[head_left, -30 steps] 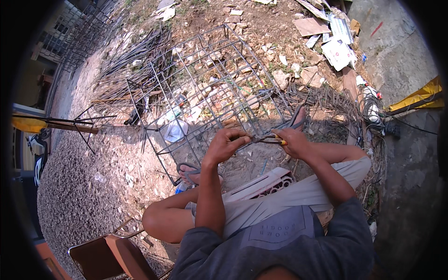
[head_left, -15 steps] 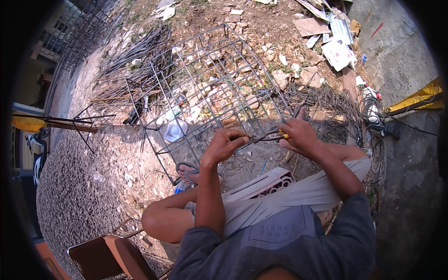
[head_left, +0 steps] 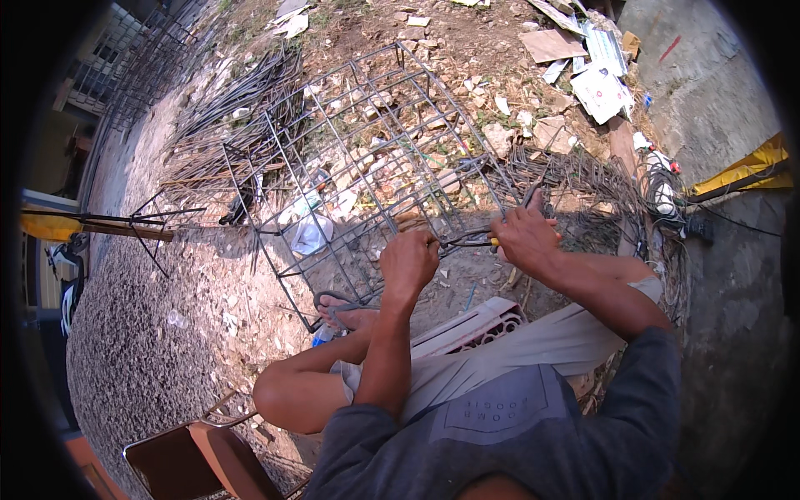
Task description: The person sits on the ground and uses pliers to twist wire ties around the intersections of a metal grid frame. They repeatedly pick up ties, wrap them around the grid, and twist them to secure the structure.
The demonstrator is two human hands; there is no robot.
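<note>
A steel rebar cage (head_left: 372,171) of crossing bars lies on the ground in front of me. At its near right corner, my right hand (head_left: 527,242) is closed round the handles of pincers (head_left: 467,240); a bit of yellow grip shows by the fingers. The jaws of the pincers point left, at the cage's near bars. Just left of the jaws, my left hand (head_left: 408,265) is curled into a fist, knuckles up, against the near side of the cage. Whatever it grips is hidden by the fingers.
Loose rebar rods (head_left: 237,108) are piled beyond the cage's left side. Bent wire and rods (head_left: 575,179) lie at its right, near cables (head_left: 664,196). A pale plastic piece (head_left: 471,325) sits by my legs, a brown chair (head_left: 183,458) at lower left.
My left hand has moved slightly right and turned from a pinch with the thumb showing to a fist. My right hand and the pincers have shifted a little left and up.
</note>
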